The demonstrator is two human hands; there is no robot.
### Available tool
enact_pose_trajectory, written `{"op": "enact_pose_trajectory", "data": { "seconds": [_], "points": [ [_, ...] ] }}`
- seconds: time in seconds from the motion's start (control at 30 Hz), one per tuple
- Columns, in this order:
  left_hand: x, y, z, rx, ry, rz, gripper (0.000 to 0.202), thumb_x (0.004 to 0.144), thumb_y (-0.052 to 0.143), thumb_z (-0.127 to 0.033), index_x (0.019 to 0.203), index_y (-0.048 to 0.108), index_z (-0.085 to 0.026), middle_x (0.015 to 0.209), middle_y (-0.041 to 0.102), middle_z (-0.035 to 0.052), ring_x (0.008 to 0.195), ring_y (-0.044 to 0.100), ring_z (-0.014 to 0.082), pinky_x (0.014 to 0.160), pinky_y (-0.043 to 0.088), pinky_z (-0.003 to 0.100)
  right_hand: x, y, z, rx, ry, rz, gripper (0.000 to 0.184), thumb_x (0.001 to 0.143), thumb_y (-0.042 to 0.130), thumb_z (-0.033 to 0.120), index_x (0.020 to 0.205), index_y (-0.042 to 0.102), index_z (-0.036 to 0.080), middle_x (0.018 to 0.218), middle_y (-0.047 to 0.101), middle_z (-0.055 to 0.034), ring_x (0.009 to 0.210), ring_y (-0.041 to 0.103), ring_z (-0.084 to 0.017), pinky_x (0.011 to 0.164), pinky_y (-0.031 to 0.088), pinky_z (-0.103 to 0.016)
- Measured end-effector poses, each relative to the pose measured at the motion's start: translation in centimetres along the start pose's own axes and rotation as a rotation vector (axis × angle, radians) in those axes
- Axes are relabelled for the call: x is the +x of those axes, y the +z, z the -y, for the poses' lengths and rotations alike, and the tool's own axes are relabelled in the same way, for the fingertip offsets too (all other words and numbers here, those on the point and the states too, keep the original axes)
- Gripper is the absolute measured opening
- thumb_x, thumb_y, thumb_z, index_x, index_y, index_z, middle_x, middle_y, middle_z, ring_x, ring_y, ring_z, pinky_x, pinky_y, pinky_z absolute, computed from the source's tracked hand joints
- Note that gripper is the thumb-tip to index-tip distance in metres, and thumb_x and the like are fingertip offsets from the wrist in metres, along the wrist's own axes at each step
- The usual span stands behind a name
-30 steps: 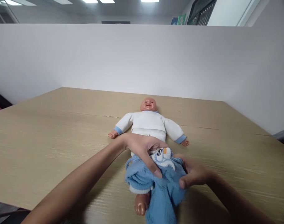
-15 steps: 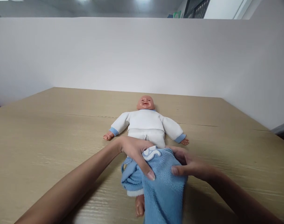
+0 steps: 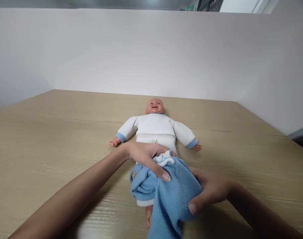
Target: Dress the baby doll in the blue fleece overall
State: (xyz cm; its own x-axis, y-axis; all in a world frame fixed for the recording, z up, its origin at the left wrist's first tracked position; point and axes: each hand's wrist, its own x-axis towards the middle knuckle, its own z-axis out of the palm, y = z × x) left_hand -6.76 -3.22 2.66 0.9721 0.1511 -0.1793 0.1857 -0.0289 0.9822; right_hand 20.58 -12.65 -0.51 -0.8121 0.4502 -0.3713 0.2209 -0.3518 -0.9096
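Observation:
A baby doll (image 3: 155, 124) in a white top with blue cuffs lies on its back, head away from me. Blue terry trousers (image 3: 175, 189) with a white patterned waistband are bunched around its lower legs. One doll foot (image 3: 148, 215) shows below the white-edged cuff on the left; the other foot is hidden in the cloth. My left hand (image 3: 151, 157) grips the waistband, its thumb lying on top and its fingers tucked behind. My right hand (image 3: 209, 191) holds the right leg of the trousers from the side, with the thumb in front and the fingers behind.
The doll lies on a wide wood-grain table (image 3: 66, 142) with thin seams across it. A white partition (image 3: 146, 53) rises behind the table and along its right side.
My right hand has slid down the trouser leg, away from the waistband, and the cloth there is now bunched and folded. My left hand keeps its hold. The view has tilted slightly down.

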Motion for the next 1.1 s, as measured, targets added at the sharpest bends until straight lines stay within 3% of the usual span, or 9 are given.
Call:
{"op": "enact_pose_trajectory", "data": {
  "seconds": [0.17,0.27,0.5,0.57,0.7,0.77,0.93,1.03,1.1],
  "points": [
    [-0.1,0.0,-0.1,-0.055,-0.013,0.087,0.064,0.058,0.107,-0.029,0.114,0.076,-0.023,0.105,0.08,-0.0006,0.099,0.075,0.0236,0.088,0.064,0.028,0.2,-0.5,-1.9,0.213,-0.181,-0.214,0.069,0.073,0.096,0.055,0.131,0.076,0.025,0.107,0.077,-0.0029,0.099,0.073,-0.023,0.089,0.058,-0.033],
    [-0.2,0.2,-0.3,-0.063,-0.103,0.246,0.049,0.064,0.104,-0.03,0.105,0.08,-0.02,0.106,0.083,0.0021,0.097,0.077,0.025,0.094,0.064,0.032,0.3,-0.8,-1.7,0.176,-0.17,-0.269,0.057,0.086,0.086,0.059,0.129,0.077,0.022,0.106,0.078,-0.0036,0.096,0.072,-0.02,0.085,0.057,-0.029],
    [0.4,0.5,-0.5,0.016,0.042,0.125,0.027,0.087,0.088,-0.037,0.105,0.08,-0.018,0.106,0.083,0.0037,0.107,0.077,0.025,0.104,0.062,0.033,-0.8,0.5,1.9,-0.033,-0.061,0.197,0.071,0.082,0.092,0.053,0.138,0.07,0.017,0.109,0.08,-0.0096,0.111,0.076,-0.032,0.101,0.06,-0.044],
    [0.4,0.6,-0.4,-0.005,0.028,0.134,0.029,0.086,0.09,-0.037,0.106,0.081,-0.019,0.105,0.083,0.0028,0.101,0.078,0.0233,0.099,0.064,0.031,-0.7,0.2,1.3,-0.035,-0.12,0.106,0.067,0.082,0.092,0.053,0.137,0.072,0.019,0.107,0.08,-0.0076,0.105,0.076,-0.029,0.098,0.061,-0.042],
    [0.5,1.2,-0.5,-0.144,-0.036,0.25,0.05,0.059,0.106,-0.031,0.1,0.083,-0.016,0.1,0.084,0.006,0.093,0.078,0.0275,0.089,0.068,0.033,0.2,-1.2,-1.8,0.047,-0.25,-0.272,0.063,0.08,0.092,0.062,0.127,0.078,0.022,0.101,0.077,-0.0034,0.087,0.071,-0.02,0.079,0.06,-0.029],
    [0.5,1.5,-0.5,-0.19,-0.051,0.255,0.051,0.052,0.108,-0.027,0.095,0.083,-0.015,0.099,0.085,0.0069,0.091,0.078,0.0274,0.088,0.068,0.032,0.5,-1.5,-2.7,0.124,-0.242,-0.323,0.064,0.083,0.088,0.066,0.126,0.078,0.021,0.1,0.076,-0.0041,0.083,0.068,-0.017,0.075,0.057,-0.027],
    [0.6,1.2,0.5,-0.142,-0.003,0.084,0.035,0.069,0.101,-0.036,0.092,0.083,-0.017,0.101,0.084,0.0054,0.098,0.079,0.0249,0.101,0.065,0.03,0.2,-0.7,-1.1,0.06,-0.157,-0.111,0.054,0.089,0.082,0.067,0.112,0.079,0.018,0.092,0.074,-0.003,0.078,0.066,-0.016,0.073,0.054,-0.025],
    [0.5,0.9,1.1,-0.121,0.008,0.089,0.034,0.081,0.094,-0.041,0.101,0.083,-0.016,0.102,0.084,0.0056,0.1,0.079,0.0241,0.101,0.065,0.03,0.0,-0.1,0.4,0.081,-0.19,0.167,0.064,0.077,0.091,0.066,0.115,0.076,0.017,0.086,0.074,-0.0032,0.075,0.068,-0.018,0.072,0.055,-0.027],
    [0.4,0.8,1.2,-0.126,0.019,0.11,0.036,0.083,0.092,-0.041,0.107,0.082,-0.016,0.107,0.083,0.0054,0.101,0.078,0.0228,0.099,0.065,0.029,0.0,0.0,0.5,0.118,-0.229,0.178,0.067,0.074,0.095,0.061,0.119,0.074,0.017,0.079,0.072,-0.0012,0.069,0.067,-0.017,0.069,0.055,-0.027]
  ]
}}
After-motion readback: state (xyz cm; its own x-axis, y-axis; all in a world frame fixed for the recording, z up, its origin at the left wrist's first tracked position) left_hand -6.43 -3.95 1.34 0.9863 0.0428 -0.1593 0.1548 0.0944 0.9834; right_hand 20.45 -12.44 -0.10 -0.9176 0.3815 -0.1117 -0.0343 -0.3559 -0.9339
